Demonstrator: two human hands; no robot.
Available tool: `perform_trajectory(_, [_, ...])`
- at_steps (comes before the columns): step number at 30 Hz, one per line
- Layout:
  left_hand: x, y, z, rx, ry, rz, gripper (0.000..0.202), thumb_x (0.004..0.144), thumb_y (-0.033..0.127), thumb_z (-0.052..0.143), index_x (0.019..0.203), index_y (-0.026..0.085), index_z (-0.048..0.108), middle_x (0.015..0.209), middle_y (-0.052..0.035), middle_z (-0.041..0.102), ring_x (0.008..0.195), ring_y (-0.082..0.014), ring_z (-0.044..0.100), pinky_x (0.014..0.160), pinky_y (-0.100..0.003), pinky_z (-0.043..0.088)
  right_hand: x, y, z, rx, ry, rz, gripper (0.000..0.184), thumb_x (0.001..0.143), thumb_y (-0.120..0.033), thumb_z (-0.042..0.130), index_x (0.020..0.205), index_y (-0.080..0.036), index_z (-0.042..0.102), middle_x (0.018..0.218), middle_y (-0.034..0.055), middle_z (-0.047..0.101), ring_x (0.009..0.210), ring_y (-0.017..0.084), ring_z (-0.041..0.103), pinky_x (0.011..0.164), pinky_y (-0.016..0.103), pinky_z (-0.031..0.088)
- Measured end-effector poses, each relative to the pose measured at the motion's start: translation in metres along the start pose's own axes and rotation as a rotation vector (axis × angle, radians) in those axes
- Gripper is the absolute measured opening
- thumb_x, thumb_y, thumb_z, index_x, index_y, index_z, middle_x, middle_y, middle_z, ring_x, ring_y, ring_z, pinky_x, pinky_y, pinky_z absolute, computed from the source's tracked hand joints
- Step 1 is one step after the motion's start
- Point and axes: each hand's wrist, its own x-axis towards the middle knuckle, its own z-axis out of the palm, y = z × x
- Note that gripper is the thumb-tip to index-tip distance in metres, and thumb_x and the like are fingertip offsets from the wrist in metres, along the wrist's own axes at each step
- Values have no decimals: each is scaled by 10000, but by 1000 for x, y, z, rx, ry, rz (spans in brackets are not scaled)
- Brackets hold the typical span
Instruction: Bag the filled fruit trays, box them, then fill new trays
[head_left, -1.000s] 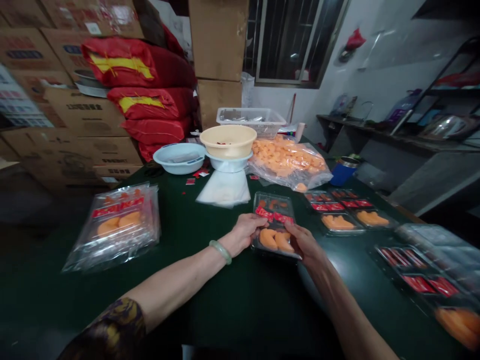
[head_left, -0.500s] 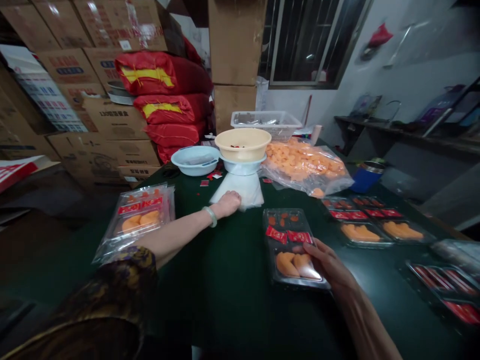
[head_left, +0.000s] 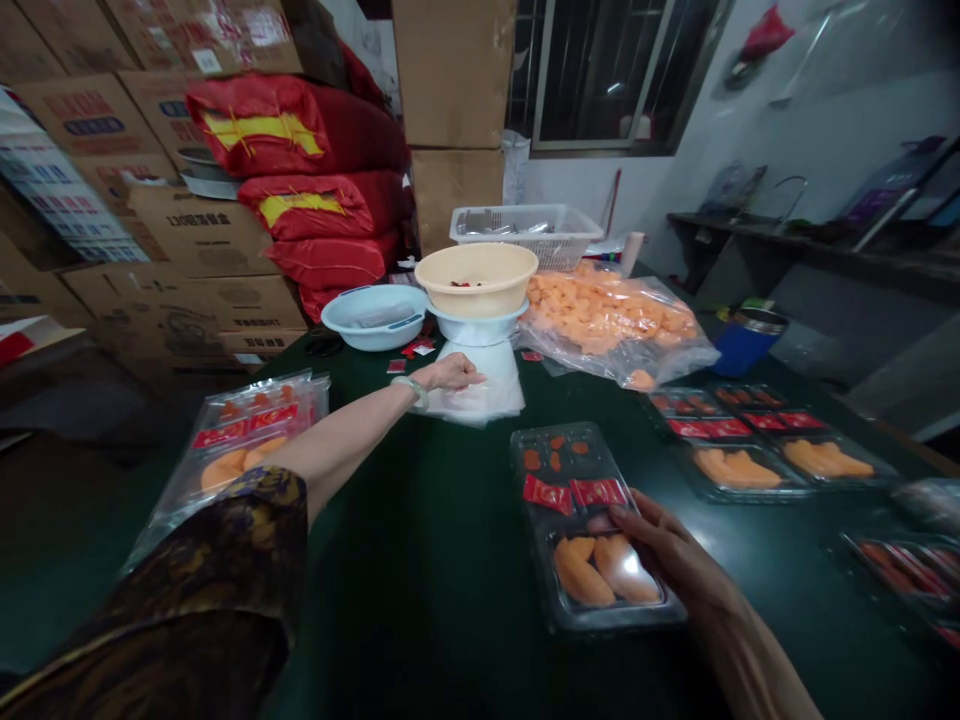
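The left hand [head_left: 448,374] reaches across the dark green surface [head_left: 431,570] and lies on a stack of clear plastic bags [head_left: 480,395]. Its fingers [head_left: 469,376] are straight and held close together, with no pinch visible. The right hand [head_left: 667,550] rests at the lower edge of the nearest clear plastic tray [head_left: 592,530]. Its fingers [head_left: 630,517] are slightly spread on the tray, pinching nothing.

Condition of items:
- Nearest tray: unbagged, directly in front of the person. It holds 2 orange pieces [head_left: 607,570], 2 red sachets [head_left: 574,492] and a few small red-orange bits [head_left: 544,455].
- Further trays [head_left: 750,465]: 2 lie unbagged to the right, each with 2 orange pieces and red sachets. A third [head_left: 900,570] is cut off by the right edge of the view.
- Bagged trays [head_left: 232,455]: a stack at left. The exact number cannot be told; the top tray shows orange pieces.
- Loose supply: 1 clear bag of orange pieces [head_left: 607,325] remains full-looking.

Also present are 1 tan bowl [head_left: 476,280] nested on 1 white bowl [head_left: 480,328] — above the bags — and 1 pale blue basin [head_left: 371,318].
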Motion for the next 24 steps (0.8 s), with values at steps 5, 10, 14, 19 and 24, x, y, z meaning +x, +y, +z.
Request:
perform_trajectory(5, [-13, 18, 12, -29, 110, 32, 390, 833, 230, 486, 461, 165, 389, 421, 59, 280, 478, -69, 214, 497, -242, 213, -10, -7, 15, 56, -69, 73, 348, 683, -229, 723, 1005, -218, 590, 796, 35, 690, 714, 187, 663, 657, 290, 519])
perform_trajectory(10, [-58, 63, 45, -79, -5, 164, 319, 756, 211, 591, 471, 152, 462, 477, 29, 402, 500, -81, 300, 535, -252, 249, -22, 7, 38, 32, -273, 111, 390, 703, -209, 691, 1079, -217, 584, 716, 2, 666, 630, 143, 634, 641, 260, 507])
perform_trajectory(14, [-103, 90, 67, -68, -47, 287, 357, 812, 272, 554, 491, 149, 459, 507, 34, 364, 515, -82, 303, 551, -249, 257, -43, 28, 56, -79, -317, 231, 460, 688, -207, 698, 1130, -187, 571, 746, 42, 687, 607, 167, 641, 593, 280, 515])
perform_trajectory(19, [-124, 84, 72, -92, -3, 336, 346, 851, 313, 516, 560, 126, 510, 629, 22, 428, 601, -72, 396, 617, -223, 316, -70, 39, 59, -143, -161, 252, 481, 640, -176, 708, 1108, -184, 596, 761, 37, 698, 549, 161, 632, 525, 274, 497])
perform_trajectory(24, [-140, 92, 64, -98, -10, 446, 395, 880, 341, 460, 558, 114, 488, 843, -30, 522, 772, -84, 482, 715, -230, 370, -84, 41, 60, -155, -48, 265, 461, 629, -168, 712, 1079, -194, 613, 775, 18, 695, 575, 142, 628, 574, 280, 489])
